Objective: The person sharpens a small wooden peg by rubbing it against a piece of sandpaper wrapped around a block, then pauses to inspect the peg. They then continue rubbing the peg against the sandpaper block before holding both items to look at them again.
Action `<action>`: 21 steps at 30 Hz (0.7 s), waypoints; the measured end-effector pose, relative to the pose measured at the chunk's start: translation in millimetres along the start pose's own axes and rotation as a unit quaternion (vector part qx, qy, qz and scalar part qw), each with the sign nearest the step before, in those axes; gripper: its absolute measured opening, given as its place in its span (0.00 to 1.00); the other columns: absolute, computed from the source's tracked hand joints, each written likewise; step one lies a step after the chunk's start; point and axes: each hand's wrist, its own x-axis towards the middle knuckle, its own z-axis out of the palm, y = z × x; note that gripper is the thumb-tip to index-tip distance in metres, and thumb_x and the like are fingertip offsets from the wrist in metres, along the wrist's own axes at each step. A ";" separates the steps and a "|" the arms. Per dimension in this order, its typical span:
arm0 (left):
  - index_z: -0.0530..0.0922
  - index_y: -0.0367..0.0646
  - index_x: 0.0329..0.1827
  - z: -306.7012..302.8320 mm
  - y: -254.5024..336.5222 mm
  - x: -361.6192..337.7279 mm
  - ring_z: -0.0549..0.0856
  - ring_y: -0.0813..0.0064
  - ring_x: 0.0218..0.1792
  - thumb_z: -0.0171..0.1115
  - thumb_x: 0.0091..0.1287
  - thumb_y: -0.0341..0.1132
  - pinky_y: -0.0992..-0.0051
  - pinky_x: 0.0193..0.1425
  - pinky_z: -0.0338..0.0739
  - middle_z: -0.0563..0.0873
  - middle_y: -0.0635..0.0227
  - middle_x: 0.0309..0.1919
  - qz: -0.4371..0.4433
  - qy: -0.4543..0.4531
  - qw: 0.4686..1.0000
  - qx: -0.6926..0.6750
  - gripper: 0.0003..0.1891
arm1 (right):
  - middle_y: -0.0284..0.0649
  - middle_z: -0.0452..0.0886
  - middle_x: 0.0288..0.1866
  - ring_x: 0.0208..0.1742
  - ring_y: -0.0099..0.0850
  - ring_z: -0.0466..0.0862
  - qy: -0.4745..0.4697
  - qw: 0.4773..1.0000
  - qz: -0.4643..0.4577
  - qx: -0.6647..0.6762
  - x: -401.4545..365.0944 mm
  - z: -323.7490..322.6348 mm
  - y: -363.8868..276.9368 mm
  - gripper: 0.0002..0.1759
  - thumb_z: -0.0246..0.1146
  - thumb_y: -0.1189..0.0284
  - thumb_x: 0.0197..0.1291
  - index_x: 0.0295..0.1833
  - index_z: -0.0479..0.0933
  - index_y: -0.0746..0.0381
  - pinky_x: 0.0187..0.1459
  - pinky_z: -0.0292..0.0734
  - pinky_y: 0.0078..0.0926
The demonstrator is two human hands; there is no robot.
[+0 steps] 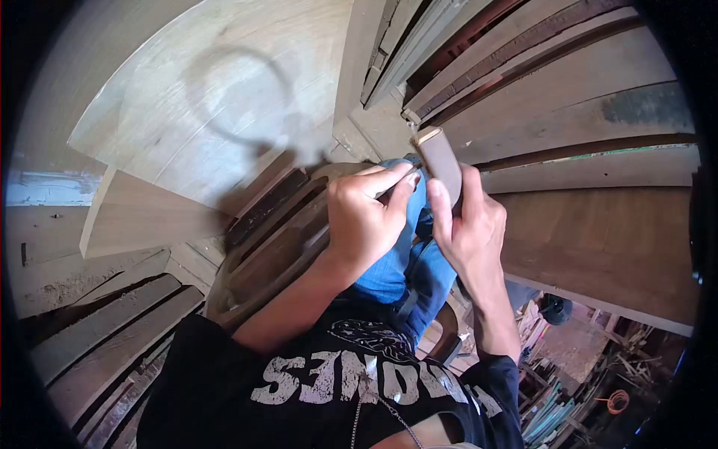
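My right hand is closed around a flat brown block, held tilted up in front of me. Its upper end shows a pale, wood-coloured face with a brown layer about it. Close by on the left, my left hand has thumb and forefinger pinched together. Something small and dark shows at those fingertips, too little of it to name. The two hands are apart, above my jeans-clad legs. Under my left forearm lies a curved wooden frame with long slots, partly hidden by the arm.
A broad pale wooden panel with a curved edge is at upper left. Boards are stacked at upper right and lower left. A wide board lies on the right. Scraps and an orange coil litter the floor at lower right.
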 end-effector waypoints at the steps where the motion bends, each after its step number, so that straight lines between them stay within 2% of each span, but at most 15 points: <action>1: 0.86 0.26 0.46 -0.4 -0.7 0.1 0.89 0.76 0.33 0.70 0.64 0.22 0.76 0.38 0.81 0.91 0.53 0.33 0.004 0.004 1.000 0.003 0.10 | 0.47 0.80 0.21 0.21 0.47 0.84 0.001 1.000 -0.002 0.000 1.4 -0.2 -0.3 0.20 0.67 0.56 0.69 0.49 0.77 0.63 0.22 0.77 0.42; 9: 0.86 0.27 0.48 0.5 7.3 -2.4 0.89 0.75 0.32 0.70 0.65 0.22 0.76 0.37 0.81 0.90 0.55 0.32 -0.012 -0.023 0.999 -0.020 0.10 | 0.48 0.79 0.18 0.20 0.49 0.83 0.009 1.000 0.028 -0.006 -0.5 -4.2 10.4 0.16 0.65 0.60 0.71 0.46 0.75 0.63 0.22 0.76 0.42; 13: 0.87 0.27 0.48 0.3 6.9 -0.5 0.88 0.78 0.33 0.71 0.64 0.22 0.77 0.39 0.81 0.91 0.55 0.33 -0.020 -0.021 0.999 -0.033 0.11 | 0.50 0.81 0.21 0.21 0.42 0.86 0.009 0.991 0.089 0.103 -0.7 -15.6 5.3 0.13 0.66 0.66 0.71 0.50 0.76 0.65 0.24 0.76 0.34; 18: 0.86 0.27 0.50 3.2 3.9 -0.5 0.88 0.79 0.36 0.69 0.68 0.23 0.77 0.41 0.82 0.91 0.58 0.35 -0.022 -0.011 0.997 -0.079 0.10 | 0.48 0.81 0.22 0.21 0.42 0.85 0.013 0.994 0.033 0.103 -3.5 -8.6 -3.9 0.15 0.66 0.65 0.71 0.50 0.76 0.66 0.24 0.77 0.34; 20: 0.85 0.26 0.49 -0.2 7.9 0.9 0.86 0.82 0.35 0.67 0.70 0.24 0.79 0.40 0.81 0.91 0.60 0.34 -0.033 -0.020 0.997 -0.071 0.09 | 0.49 0.82 0.22 0.22 0.44 0.86 0.007 0.995 0.029 0.096 -4.5 -4.3 -2.5 0.16 0.67 0.64 0.70 0.51 0.77 0.66 0.24 0.77 0.36; 21: 0.85 0.26 0.49 -1.6 10.0 1.3 0.84 0.85 0.33 0.66 0.72 0.24 0.80 0.37 0.79 0.90 0.63 0.33 -0.065 -0.033 0.994 -0.081 0.09 | 0.49 0.82 0.22 0.22 0.44 0.86 0.005 0.995 0.028 0.097 -3.6 -3.2 -2.6 0.16 0.67 0.64 0.70 0.51 0.77 0.66 0.24 0.77 0.36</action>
